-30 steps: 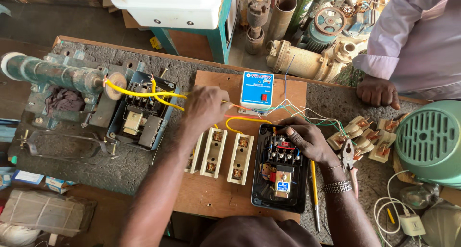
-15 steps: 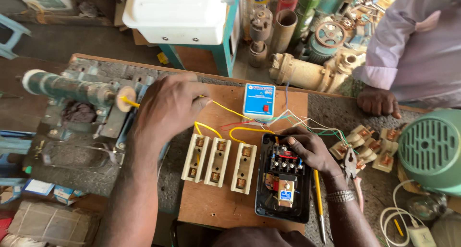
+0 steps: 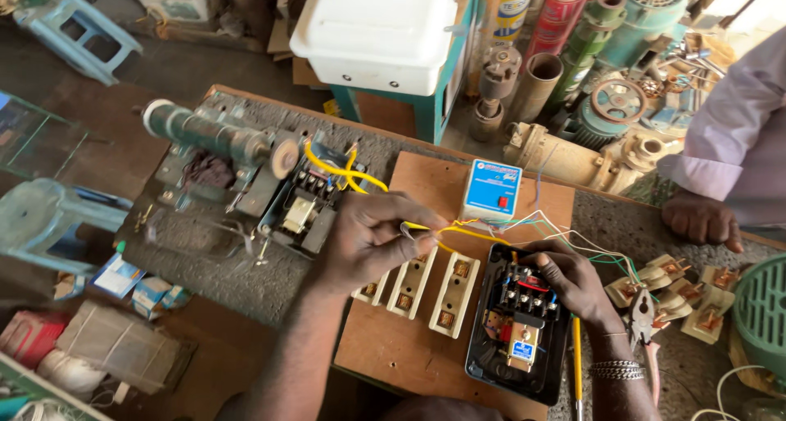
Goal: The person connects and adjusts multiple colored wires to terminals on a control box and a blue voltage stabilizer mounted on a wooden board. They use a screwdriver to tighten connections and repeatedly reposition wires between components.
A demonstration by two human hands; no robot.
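Observation:
My left hand (image 3: 372, 239) pinches a yellow wire (image 3: 458, 231) above a wooden board (image 3: 417, 351). The wire runs from an open black contactor box (image 3: 301, 212) at the left toward a second black starter box (image 3: 512, 331) on the board. My right hand (image 3: 569, 286) rests on the top of that starter box, fingers on its terminals. Three cream fuse holders (image 3: 422, 286) lie on the board under my left hand. A small blue and white box (image 3: 491, 190) stands at the board's far edge, with thin coloured wires running from it.
Another person's hand (image 3: 702, 220) and pale sleeve rest at the right on the grey bench (image 3: 237, 273). Loose cream fuse parts (image 3: 692, 294), pliers (image 3: 643, 314) and a yellow screwdriver (image 3: 576, 364) lie right of the starter. A green fan cover (image 3: 761, 314), old motors, a white tank (image 3: 377, 28) surround.
My left hand has come back from the left contactor box to the board's middle, drawing the yellow wire with it. The right hand stays on the starter box.

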